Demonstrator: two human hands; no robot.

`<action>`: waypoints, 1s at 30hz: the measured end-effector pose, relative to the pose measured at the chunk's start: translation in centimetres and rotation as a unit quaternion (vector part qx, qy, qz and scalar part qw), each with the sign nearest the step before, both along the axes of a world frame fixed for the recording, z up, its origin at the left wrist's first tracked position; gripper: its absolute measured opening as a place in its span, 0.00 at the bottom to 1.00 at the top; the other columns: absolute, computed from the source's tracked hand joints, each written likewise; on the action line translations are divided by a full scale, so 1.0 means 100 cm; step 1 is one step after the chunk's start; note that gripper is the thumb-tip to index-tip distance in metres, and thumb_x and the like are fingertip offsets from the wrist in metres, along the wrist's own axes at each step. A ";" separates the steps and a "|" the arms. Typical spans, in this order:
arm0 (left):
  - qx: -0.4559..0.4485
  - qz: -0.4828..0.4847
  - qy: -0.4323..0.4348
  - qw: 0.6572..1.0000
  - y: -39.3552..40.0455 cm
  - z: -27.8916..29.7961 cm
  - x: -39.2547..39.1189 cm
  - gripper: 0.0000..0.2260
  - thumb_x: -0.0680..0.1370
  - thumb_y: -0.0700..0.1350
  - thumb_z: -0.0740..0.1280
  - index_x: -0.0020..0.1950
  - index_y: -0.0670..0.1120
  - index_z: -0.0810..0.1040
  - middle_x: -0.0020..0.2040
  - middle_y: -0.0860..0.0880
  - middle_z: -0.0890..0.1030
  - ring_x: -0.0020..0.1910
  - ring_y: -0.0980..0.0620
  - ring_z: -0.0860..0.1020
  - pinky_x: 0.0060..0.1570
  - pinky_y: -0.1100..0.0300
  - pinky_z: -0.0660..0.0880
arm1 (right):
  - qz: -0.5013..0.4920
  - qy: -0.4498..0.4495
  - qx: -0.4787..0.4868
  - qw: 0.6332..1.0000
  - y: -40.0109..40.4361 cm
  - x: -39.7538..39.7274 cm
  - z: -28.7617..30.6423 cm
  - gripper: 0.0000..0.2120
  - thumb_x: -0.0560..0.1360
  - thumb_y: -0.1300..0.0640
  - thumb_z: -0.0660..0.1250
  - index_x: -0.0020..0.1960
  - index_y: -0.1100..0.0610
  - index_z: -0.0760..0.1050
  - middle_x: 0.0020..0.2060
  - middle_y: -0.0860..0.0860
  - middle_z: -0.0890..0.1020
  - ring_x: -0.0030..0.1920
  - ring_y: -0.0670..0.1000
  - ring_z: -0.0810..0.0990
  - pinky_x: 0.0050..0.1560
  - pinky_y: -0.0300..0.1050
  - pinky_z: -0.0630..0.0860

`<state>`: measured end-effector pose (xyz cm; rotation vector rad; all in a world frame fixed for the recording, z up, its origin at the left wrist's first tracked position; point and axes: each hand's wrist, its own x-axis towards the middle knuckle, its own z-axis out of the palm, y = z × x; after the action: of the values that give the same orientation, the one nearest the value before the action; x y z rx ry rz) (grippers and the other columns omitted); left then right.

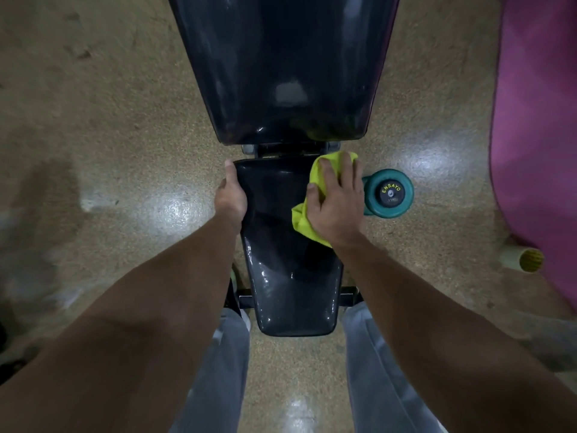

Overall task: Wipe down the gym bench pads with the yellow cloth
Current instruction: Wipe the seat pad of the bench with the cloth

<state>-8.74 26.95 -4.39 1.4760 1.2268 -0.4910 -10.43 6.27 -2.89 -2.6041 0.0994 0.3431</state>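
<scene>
A speckled tan floor point(109, 120) fills the frame, glossy with light patches. At centre stands a black bench: its seat pad point(290, 260) below, its back pad point(281, 64) above. A yellow cloth point(324, 170) lies on the seat pad's upper right. Right of it, a teal dumbbell point(388, 192) rests on the floor; a pink mat point(537, 120) lies along the right edge.

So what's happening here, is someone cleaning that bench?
Yes. A person stands over a black gym bench, legs on either side of the seat pad. Their right hand presses a yellow cloth onto the far right part of that pad, while the left hand grips the pad's left edge. The larger back pad lies beyond, looking glossy. A teal dumbbell sits on the floor just right of the bench, beside a pink mat.
</scene>
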 end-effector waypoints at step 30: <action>-0.025 0.019 0.009 0.999 0.005 -0.025 -0.022 0.64 0.45 0.91 0.53 0.70 0.56 0.81 0.65 0.49 0.84 0.66 0.44 0.80 0.72 0.42 0.73 | 0.165 -0.038 0.012 0.986 -0.003 -0.083 0.018 0.28 0.81 0.44 0.55 0.78 0.52 0.69 0.83 0.57 0.57 0.84 0.62 0.49 0.81 0.66 0.48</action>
<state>-10.96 27.41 -6.93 1.4061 1.2465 -0.5058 -18.73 5.97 -1.09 -2.6037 -0.3633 0.3548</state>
